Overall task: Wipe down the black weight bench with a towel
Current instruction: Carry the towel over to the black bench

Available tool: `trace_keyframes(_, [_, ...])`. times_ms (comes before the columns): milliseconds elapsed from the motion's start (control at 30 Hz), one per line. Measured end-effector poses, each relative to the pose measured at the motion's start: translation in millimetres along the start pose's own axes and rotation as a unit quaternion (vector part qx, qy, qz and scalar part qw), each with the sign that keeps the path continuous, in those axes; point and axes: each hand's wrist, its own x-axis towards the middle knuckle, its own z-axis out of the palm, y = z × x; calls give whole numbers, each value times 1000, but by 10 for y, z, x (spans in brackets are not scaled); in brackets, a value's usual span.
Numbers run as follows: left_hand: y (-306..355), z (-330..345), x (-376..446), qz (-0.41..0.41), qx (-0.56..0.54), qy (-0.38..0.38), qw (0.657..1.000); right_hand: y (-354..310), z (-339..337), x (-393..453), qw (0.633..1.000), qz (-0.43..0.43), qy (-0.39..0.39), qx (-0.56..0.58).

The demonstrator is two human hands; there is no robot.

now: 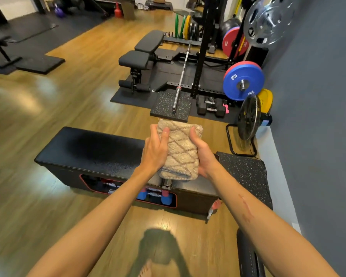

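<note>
A folded beige towel [181,150] with a brown diamond pattern is held up between both hands, above the right part of a long black padded bench [92,148]. My left hand [155,149] grips the towel's left edge, thumb over the front. My right hand [203,150] grips its right edge. The bench lies across the wooden floor in front of me. Its open front shows blue dumbbells [164,197] stored inside. The towel and hands hide the bench's middle seam.
A black floor fan [248,118] stands by the grey wall on the right, with a speckled mat [246,172] beside the bench. Beyond are a barbell [181,76] on a speckled block, a squat rack, coloured plates [243,81] and an adjustable bench [142,52].
</note>
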Motion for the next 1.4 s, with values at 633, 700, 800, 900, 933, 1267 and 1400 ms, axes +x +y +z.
trace_keyframes(633, [-2359,1536,-36,-18,-25,169,985,1661,-1809,1469,989,-23,-145,35])
trace_keyframes(700, [-2680,1701,-16,-17,-30,185,982,1913,-2038,1682,987,-28,-158,30])
trace_keyframes(800, [-3146,1918,-47,-1,-25,198,980,2274,-2333,1897,986,-40,-163,19])
trace_keyframes(900, [-3511,2146,-131,25,-22,194,980,2573,-2650,2008,985,-53,-167,5])
trace_keyframes(933, [-3608,2214,-169,31,-23,190,981,2664,-2739,2031,983,-57,-174,3])
trace_keyframes(1267, [-4126,2735,-421,62,-33,194,979,3217,-3345,2084,980,-90,-179,20])
trace_keyframes(1400, [-3921,2948,-328,53,-20,173,983,2981,-3448,1978,984,-116,-133,-7])
